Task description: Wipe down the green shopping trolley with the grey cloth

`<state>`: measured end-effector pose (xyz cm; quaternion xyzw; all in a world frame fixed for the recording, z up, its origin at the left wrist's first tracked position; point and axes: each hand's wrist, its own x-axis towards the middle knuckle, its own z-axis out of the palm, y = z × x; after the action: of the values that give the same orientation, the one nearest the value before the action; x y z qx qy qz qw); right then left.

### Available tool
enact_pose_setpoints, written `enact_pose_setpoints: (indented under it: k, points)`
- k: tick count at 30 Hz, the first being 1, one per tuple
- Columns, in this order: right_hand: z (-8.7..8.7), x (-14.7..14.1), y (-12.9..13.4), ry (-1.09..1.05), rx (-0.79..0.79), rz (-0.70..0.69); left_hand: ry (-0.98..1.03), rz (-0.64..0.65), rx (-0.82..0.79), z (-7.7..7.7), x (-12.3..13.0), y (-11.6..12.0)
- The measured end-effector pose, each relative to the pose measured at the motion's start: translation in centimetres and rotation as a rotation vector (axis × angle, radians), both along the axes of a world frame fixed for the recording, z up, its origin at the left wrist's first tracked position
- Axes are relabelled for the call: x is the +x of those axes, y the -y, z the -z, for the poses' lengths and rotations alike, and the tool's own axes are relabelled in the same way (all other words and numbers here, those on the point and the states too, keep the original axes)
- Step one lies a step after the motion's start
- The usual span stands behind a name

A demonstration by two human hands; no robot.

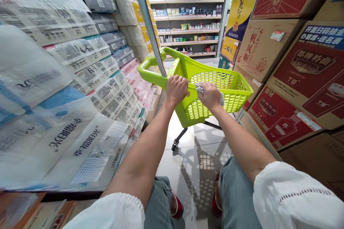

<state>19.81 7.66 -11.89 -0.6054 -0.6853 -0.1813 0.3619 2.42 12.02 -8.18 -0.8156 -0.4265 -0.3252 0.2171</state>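
Note:
A lime-green shopping cart stands turned sideways in front of me, its basket pointing right. My left hand is closed over the cart's near rim, close to the handle end. Farther right on the same side, my right hand is closed on a striped cloth, pressed against the basket's rim. Parts of the cloth show on both sides of that hand. The green handle loops out to the left. I cannot see into much of the basket's near side.
A grey metal pole rises by the handle. Wrapped paper packs are stacked along the left. Cartons line the right. Shelves of small boxes stand at the back. A caster rests on the tiled floor.

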Motion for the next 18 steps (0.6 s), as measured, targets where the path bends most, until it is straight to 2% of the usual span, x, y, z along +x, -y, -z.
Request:
enact_pose_setpoints:
  k: [3, 5, 10, 13, 15, 18]
  points:
    - [0.4, 1.2, 0.0, -0.052, 0.033, 0.088, 0.024, 0.017, 0.005, 0.1, 0.2, -0.1]
    - [0.3, 0.7, -0.1, -0.091, 0.051, 0.121, 0.030, 0.017, 0.005, 0.1, 0.3, 0.0]
    - [-1.0, -3.8, -0.5, -0.090, 0.055, -0.046, 0.021, 0.008, -0.025, 0.0, 0.1, 0.2]
    - [-1.5, -5.1, -0.3, -0.106, 0.048, -0.091, -0.012, -0.004, -0.013, -0.1, -0.2, 0.3]
    - [-1.3, -4.6, -0.2, -0.099, 0.032, -0.090, -0.021, -0.010, -0.012, -0.3, -0.4, 0.4]
    - [-0.5, -2.1, 0.0, -0.086, 0.011, -0.046, -0.021, -0.003, -0.018, -0.5, -0.6, 0.4]
